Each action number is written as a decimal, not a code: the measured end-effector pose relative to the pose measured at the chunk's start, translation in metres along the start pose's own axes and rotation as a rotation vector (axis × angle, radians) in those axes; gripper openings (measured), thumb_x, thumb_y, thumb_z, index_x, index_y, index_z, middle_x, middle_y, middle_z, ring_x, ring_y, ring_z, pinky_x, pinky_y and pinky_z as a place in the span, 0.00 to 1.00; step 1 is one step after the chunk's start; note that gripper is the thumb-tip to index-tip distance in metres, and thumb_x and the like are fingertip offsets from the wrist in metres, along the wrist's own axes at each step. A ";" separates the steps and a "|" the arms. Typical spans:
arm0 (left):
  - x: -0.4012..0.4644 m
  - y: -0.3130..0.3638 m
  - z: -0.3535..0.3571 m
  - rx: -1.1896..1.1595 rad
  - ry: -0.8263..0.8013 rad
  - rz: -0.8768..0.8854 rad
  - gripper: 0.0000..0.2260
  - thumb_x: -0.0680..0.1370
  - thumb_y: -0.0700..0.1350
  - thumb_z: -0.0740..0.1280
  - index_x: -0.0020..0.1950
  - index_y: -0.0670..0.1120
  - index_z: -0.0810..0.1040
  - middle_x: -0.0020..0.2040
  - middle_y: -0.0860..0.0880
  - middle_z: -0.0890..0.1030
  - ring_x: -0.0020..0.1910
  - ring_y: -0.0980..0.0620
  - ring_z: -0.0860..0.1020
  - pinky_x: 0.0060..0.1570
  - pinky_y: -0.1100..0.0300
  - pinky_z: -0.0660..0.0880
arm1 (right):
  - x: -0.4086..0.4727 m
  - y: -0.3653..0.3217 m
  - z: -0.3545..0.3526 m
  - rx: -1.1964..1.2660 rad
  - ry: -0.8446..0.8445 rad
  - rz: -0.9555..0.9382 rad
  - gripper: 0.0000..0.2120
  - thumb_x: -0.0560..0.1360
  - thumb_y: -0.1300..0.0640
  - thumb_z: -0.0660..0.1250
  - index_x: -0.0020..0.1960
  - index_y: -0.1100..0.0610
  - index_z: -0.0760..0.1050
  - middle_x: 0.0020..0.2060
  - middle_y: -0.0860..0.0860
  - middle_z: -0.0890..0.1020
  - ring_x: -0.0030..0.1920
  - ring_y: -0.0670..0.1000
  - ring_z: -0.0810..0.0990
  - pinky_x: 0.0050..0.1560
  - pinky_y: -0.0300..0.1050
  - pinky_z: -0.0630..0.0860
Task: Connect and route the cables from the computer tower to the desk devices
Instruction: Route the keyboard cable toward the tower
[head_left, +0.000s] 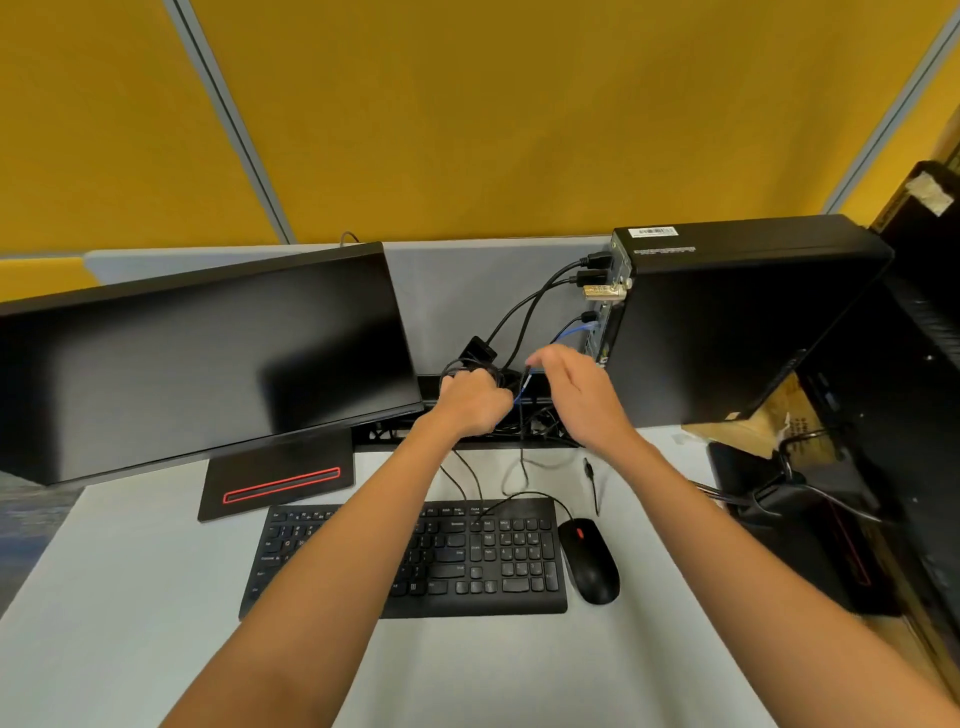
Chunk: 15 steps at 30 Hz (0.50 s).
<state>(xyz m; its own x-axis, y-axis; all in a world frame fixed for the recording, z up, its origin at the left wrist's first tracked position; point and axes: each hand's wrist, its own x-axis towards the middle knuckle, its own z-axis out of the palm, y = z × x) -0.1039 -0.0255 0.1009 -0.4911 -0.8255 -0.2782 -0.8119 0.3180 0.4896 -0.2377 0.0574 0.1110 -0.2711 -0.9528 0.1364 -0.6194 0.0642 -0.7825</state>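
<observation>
A black computer tower stands at the back right, its rear ports facing left with several black cables and a blue cable plugged in. My left hand grips a coiled bundle of black cables behind the desk's back edge. My right hand hovers just right of it, blurred, fingers loosely curved beside a thin cable end; I cannot tell whether it touches it. A black monitor stands at the left. A black keyboard and mouse lie in front.
A black cable tray runs along the desk's back edge under my hands. A loose black plug lies on the white desk. Dark equipment and a cardboard box crowd the right side. Yellow partition panels stand behind.
</observation>
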 end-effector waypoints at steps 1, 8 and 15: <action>-0.002 0.004 0.000 0.022 0.041 0.016 0.16 0.76 0.45 0.59 0.28 0.45 0.69 0.33 0.45 0.76 0.46 0.41 0.76 0.52 0.51 0.66 | -0.001 -0.009 -0.001 0.106 -0.106 0.039 0.17 0.83 0.49 0.52 0.56 0.54 0.77 0.51 0.49 0.82 0.55 0.48 0.79 0.59 0.47 0.73; -0.004 0.014 -0.012 -0.123 -0.249 0.055 0.14 0.74 0.42 0.59 0.28 0.44 0.69 0.32 0.43 0.83 0.28 0.53 0.70 0.34 0.58 0.66 | 0.000 -0.014 -0.015 0.124 -0.181 0.198 0.03 0.75 0.59 0.68 0.48 0.56 0.76 0.38 0.55 0.83 0.41 0.52 0.82 0.46 0.48 0.79; -0.024 0.022 -0.027 -0.361 -0.567 0.339 0.27 0.84 0.48 0.52 0.27 0.40 0.72 0.53 0.42 0.84 0.57 0.52 0.78 0.68 0.57 0.62 | 0.020 -0.001 -0.042 0.275 -0.246 0.195 0.18 0.75 0.74 0.52 0.46 0.59 0.77 0.37 0.49 0.79 0.27 0.42 0.70 0.28 0.33 0.65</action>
<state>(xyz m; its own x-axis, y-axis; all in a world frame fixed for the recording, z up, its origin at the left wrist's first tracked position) -0.1011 -0.0108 0.1404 -0.8622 -0.3119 -0.3992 -0.4814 0.2586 0.8375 -0.2738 0.0506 0.1403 -0.1591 -0.9752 -0.1537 -0.3449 0.2007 -0.9169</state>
